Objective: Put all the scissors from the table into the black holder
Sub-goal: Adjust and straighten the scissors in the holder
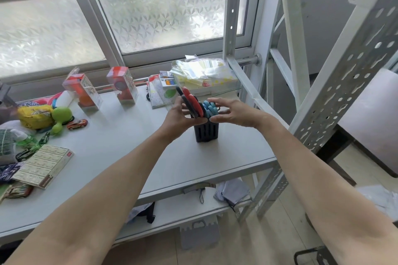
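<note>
A black slotted holder (206, 133) stands upright on the grey table (133, 148), right of centre. Blue-handled scissors (210, 108) sit in it, handles up. Red-and-black-handled scissors (190, 102) stick up at the holder's left side, tilted left. My left hand (181, 117) grips these red scissors by the handles at the holder's top. My right hand (231, 113) is at the holder's right rim with fingers spread, touching the blue handles; whether it grips the rim is hidden.
Toys, a green plush, a small red car (77, 124) and a printed box (44, 165) crowd the table's left. Two clear gift boxes (122, 85) stand at the back. A tray of plastic bags (204, 75) is behind the holder. A perforated metal post (336, 92) rises at right.
</note>
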{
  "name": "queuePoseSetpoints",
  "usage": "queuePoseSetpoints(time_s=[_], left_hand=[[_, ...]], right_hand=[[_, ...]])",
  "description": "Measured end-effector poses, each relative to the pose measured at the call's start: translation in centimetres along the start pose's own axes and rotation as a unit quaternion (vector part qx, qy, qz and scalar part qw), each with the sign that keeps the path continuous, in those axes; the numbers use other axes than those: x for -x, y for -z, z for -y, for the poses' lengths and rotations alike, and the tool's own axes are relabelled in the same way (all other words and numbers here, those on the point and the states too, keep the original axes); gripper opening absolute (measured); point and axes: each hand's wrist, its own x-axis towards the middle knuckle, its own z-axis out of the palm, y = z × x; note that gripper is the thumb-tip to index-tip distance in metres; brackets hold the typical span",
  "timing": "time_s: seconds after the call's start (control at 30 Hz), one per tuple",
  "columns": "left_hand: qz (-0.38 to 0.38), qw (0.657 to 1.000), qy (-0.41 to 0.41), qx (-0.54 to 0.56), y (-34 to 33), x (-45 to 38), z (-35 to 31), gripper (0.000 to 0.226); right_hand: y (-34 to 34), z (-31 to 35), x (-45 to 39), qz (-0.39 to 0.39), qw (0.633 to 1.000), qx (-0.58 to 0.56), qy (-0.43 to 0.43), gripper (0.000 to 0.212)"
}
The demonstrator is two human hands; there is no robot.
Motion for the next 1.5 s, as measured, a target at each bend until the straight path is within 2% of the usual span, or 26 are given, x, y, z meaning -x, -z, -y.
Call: queuePoseSetpoints(time_s=[0.07,0.2,0.33,0.47,0.53,0.63,0.73,0.77,0.83,0.9,0.93,1.03,1.2,1.33,1.5], left_hand=[[0.002,1.000,-0.001,0.005,-0.2,0.2,-0.3,0.079],[0.035,0.999,0.008,0.021,-0.4,0.6,-0.3,0.074],[0.029,0.999,0.024,0.026,-0.1,0.6,0.2,0.069],[0.040,0.998,0.042,0.024,0.1,0.6,-0.1,0.094],[0.062,0.996,0.065,-0.005,-0.2,0.8,0.1,0.090],[0.074,0.989,0.128,-0.019,-1.0,1.3,1.4,0.074],[0.060,0.986,0.154,0.009,-1.8,1.5,2.1,0.060],[0.056,0.986,0.153,0.021,-1.9,1.5,2.0,0.065],[0.039,0.991,0.125,0.028,-2.0,1.4,1.7,0.088],[-0.025,0.997,0.069,0.017,-1.9,1.6,1.0,0.114],[-0.062,0.997,0.038,0.014,-1.8,1.6,0.7,0.120],[-0.113,0.993,-0.041,0.016,-1.5,1.5,-0.6,0.106],[-0.101,0.993,-0.064,0.017,-0.6,1.2,-2.2,0.071],[-0.061,0.996,-0.060,-0.027,0.5,1.1,-2.0,0.065],[-0.034,0.997,-0.053,-0.047,0.9,0.7,-1.3,0.076]], right_hand=[[-0.8,-0.6,0.1,-0.010,1.000,-0.025,-0.001,0.075],[-2.0,-1.1,0.0,-0.075,0.997,-0.026,0.017,0.073],[-3.0,-1.3,-0.1,-0.118,0.993,0.014,0.007,0.094],[-4.7,-2.4,-0.6,-0.138,0.989,-0.038,-0.034,0.109],[-5.7,-3.3,-0.7,-0.127,0.987,-0.080,-0.056,0.101],[-7.1,-4.2,-0.8,-0.130,0.985,-0.091,-0.062,0.072],[-7.6,-4.1,-1.1,-0.152,0.981,-0.103,-0.061,0.064],[-7.6,-4.1,-1.3,-0.155,0.980,-0.106,-0.059,0.064],[-7.5,-4.1,-1.5,-0.155,0.980,-0.113,-0.059,0.064],[-7.4,-4.2,-1.7,-0.146,0.981,-0.114,-0.063,0.063],[-7.3,-4.1,-1.7,-0.141,0.982,-0.111,-0.064,0.063],[-6.9,-4.1,-1.8,-0.134,0.984,-0.092,-0.067,0.063],[-6.5,-4.0,-2.0,-0.114,0.987,-0.082,-0.074,0.059],[-6.2,-3.9,-2.1,-0.100,0.989,-0.079,-0.073,0.058],[-6.2,-3.9,-2.0,-0.102,0.990,-0.074,-0.070,0.060]])
